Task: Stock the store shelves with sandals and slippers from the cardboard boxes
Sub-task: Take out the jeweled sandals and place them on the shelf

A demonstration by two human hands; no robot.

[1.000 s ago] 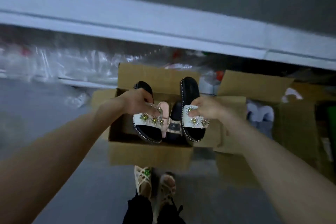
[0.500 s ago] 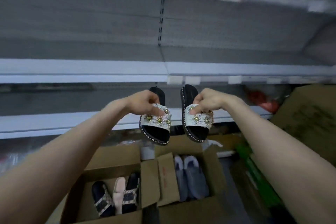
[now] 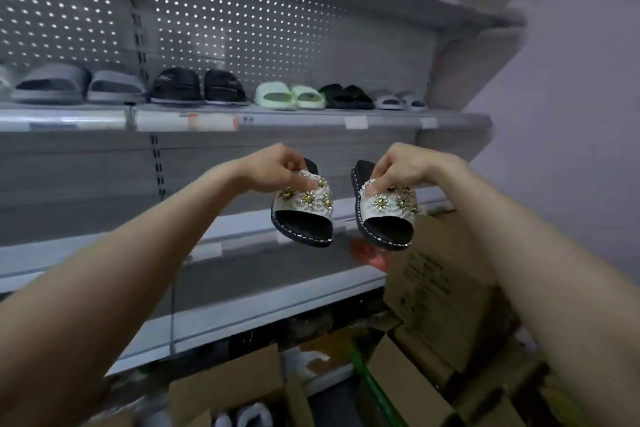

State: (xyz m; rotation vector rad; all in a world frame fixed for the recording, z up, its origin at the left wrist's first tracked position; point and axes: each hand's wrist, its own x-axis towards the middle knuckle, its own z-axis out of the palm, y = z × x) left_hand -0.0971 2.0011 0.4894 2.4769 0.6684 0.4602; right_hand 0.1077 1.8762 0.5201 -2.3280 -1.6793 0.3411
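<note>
My left hand (image 3: pixel 277 170) pinches the white jewelled strap of a black-soled sandal (image 3: pixel 304 215). Its twin sandal (image 3: pixel 388 218) hangs from my right hand (image 3: pixel 405 170), pinched by the strap the same way. Both sandals are held up in the air, toes toward me, in front of the grey shelf unit, below the upper shelf (image 3: pixel 242 120) and above a bare lower shelf (image 3: pixel 242 229). Open cardboard boxes (image 3: pixel 228 385) lie on the floor below my arms.
Several pairs of slippers stand in a row on the upper shelf: grey (image 3: pixel 79 85), black (image 3: pixel 197 87), pale green (image 3: pixel 291 97), more at the right. A tall closed carton (image 3: pixel 440 281) stands right of the shelves. Something red (image 3: pixel 370 255) lies on a lower shelf.
My view has swung up from the boxes to the shelves. Both hands have lifted the two sandals higher and spread them a little apart.
</note>
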